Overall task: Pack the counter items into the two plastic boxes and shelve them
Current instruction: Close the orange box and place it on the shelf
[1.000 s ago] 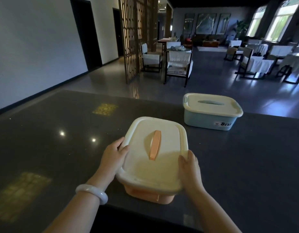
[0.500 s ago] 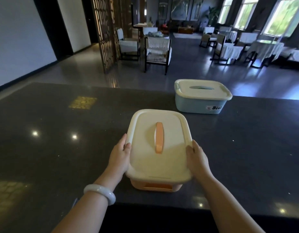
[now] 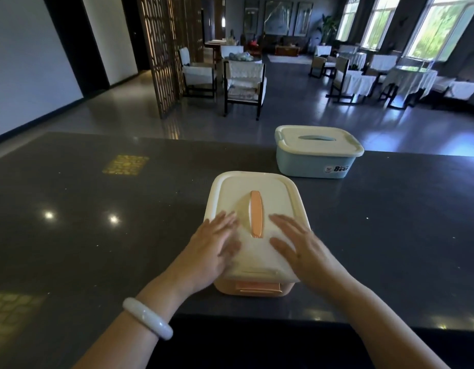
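Behind the dark polished counter (image 3: 70, 235) stretches a dim dining hall of white-draped chairs and tall windows, but what matters sits at the near edge. Lying there is the orange box (image 3: 253, 287), its cream lid (image 3: 253, 187) on, its long axis running straight away from the person, and its orange handle (image 3: 256, 214) running the same way down the middle of the lid. The left hand (image 3: 211, 249) and the right hand (image 3: 301, 247) lie flat on the near half of the lid, one on each side of the handle, fingers straight and slightly spread, gripping nothing (motion blur smears the fingertips, so I cannot tell how firmly they press). The handle lies between the two hands, about equally close to either; my guess is that the lid is being pressed home or the box steadied before lifting. The blue box (image 3: 310, 166), lidded too, stands farther back and to the right, well apart, nearer the right hand.
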{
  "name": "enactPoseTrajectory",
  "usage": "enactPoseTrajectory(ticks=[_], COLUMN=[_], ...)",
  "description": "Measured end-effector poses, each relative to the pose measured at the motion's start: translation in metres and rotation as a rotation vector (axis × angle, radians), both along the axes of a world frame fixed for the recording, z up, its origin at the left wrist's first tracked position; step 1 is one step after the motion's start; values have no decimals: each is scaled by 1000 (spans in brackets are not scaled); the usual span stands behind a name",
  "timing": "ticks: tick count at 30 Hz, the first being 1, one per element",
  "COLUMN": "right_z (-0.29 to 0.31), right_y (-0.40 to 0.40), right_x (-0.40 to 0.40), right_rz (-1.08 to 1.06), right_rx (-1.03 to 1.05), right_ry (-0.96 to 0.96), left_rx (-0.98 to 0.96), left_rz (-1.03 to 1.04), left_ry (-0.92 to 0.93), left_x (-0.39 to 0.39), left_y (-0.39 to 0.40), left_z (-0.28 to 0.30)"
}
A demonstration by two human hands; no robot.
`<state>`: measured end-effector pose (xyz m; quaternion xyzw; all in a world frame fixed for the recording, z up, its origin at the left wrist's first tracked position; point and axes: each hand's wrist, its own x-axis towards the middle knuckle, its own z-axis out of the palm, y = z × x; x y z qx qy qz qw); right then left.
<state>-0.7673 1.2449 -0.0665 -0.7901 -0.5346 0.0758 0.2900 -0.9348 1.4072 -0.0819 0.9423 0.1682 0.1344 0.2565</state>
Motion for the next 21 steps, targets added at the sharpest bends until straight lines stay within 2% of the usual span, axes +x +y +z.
enactPoseTrajectory(ticks=[4, 8, 12, 16, 21], right_z=[-12, -17, -21, -20, -17], right_y=[-9, -11, -13, -14, -16], right_x=[-4, 3, 1, -4, -1], right_rz=[239, 328, 373, 321, 309], right_rx=[-262, -371, -373, -319, -284], right_ry=[-201, -337, -476, -470, -330], left_rx=[224, 141, 192, 323, 384], left_rz=[-37, -50, -89, -146, -121], left_ry=[212, 273, 383, 479, 366], left_x=[-3, 0, 0, -2, -4], left_y=[-1, -1, 3, 4, 0], left_z=[-8, -6, -5, -8, -18])
